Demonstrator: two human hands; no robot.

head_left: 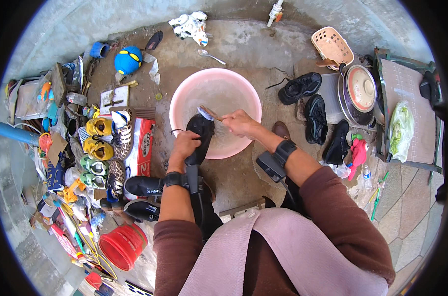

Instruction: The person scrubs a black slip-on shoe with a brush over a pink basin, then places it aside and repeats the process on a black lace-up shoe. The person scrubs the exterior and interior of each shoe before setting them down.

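Note:
My left hand point(185, 145) is closed around the near end of a black shoe point(200, 129), which it holds over the left part of a pink basin point(256, 98). Cloudy water fills the basin. In my right hand point(239, 123) is the handle of a scrubbing brush point(205, 113); its pale bristles meet the shoe's far end. My right fingers are wrapped around the handle. A dark band with a small box is strapped to each of my wrists.
Black shoes point(316, 119) stand right of the basin, near a lidded pot point(360, 89) and a plastic basket point(332, 45). Several colourful shoes point(98, 148) and clutter line the left. A red bucket point(123, 246) sits lower left; a spoon point(211, 56) lies beyond the basin.

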